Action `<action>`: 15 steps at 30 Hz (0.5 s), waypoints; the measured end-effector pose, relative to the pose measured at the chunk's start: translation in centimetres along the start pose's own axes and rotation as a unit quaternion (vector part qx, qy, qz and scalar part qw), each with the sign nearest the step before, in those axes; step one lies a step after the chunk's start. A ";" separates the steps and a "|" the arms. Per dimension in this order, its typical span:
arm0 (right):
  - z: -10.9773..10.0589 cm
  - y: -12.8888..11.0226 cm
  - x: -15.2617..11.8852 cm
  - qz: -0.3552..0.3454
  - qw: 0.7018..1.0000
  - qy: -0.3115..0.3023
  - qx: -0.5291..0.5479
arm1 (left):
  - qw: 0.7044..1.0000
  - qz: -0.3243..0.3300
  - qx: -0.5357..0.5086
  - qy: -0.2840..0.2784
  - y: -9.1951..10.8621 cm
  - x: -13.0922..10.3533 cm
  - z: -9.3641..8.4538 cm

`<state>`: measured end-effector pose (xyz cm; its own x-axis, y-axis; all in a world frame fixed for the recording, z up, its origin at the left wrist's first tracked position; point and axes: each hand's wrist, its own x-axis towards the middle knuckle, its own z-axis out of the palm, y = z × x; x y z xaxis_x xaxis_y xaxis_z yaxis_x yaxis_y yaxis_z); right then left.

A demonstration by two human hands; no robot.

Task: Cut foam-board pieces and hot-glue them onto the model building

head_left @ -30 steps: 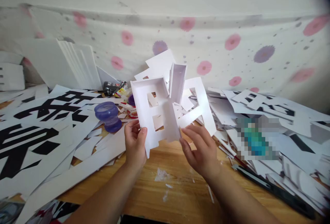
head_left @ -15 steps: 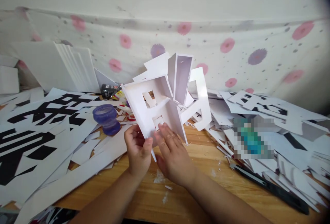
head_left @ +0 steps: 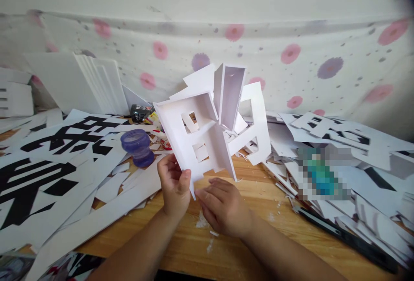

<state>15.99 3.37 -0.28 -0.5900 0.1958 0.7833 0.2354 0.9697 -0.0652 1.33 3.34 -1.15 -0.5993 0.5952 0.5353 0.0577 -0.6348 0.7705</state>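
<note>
My left hand [head_left: 174, 184] grips the lower left corner of a white foam-board cutout [head_left: 207, 121], a three-dimensional character shape with raised side walls and square openings, held up above the wooden table [head_left: 246, 233]. My right hand [head_left: 223, 205] is just below the cutout's bottom edge, fingers loosely curled, holding nothing that I can see.
A purple plastic jar [head_left: 138, 146] stands left of the cutout. White sheets with black printed characters [head_left: 42, 173] cover the left side. Stacked white boards [head_left: 93, 82] lean on the floral wall cloth. More cut sheets pile at right [head_left: 339, 143]; a dark utility knife [head_left: 343, 238] lies near the front right.
The cutout was tilted and lifted a little higher. My right hand left its lower edge and dropped beneath it, towards the table.
</note>
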 end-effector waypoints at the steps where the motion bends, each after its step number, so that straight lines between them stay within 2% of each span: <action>1: 0.0 -0.1 -0.2 -0.013 1.000 0.013 0.010 | 1.000 -0.003 0.000 0.010 -0.1 0.2 -0.1; 4: -0.6 0.0 -0.6 -0.003 0.996 0.084 -0.005 | 0.997 -0.045 -0.031 0.051 -0.4 1.0 -0.3; 7: -1.3 0.8 -1.0 0.067 0.984 0.161 -0.032 | 0.987 -0.120 -0.070 0.083 -0.3 1.8 -0.3; 9: -1.4 1.6 -1.1 0.120 0.974 0.187 -0.040 | 0.980 -0.160 -0.087 0.085 -0.2 1.9 -0.1; 12: -1.2 2.9 -1.3 0.181 0.971 0.147 -0.050 | 0.975 -0.184 -0.095 0.077 -0.2 1.6 0.2; 15: -1.0 3.7 -1.5 0.211 0.969 0.109 -0.070 | 0.975 -0.193 -0.093 0.057 -0.3 0.8 0.4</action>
<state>18.49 6.48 -1.08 -0.2447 0.5203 0.8182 0.5316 0.7777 -0.3356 1.12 4.25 -0.83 -0.6337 0.7555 0.1666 -0.3296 -0.4585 0.8253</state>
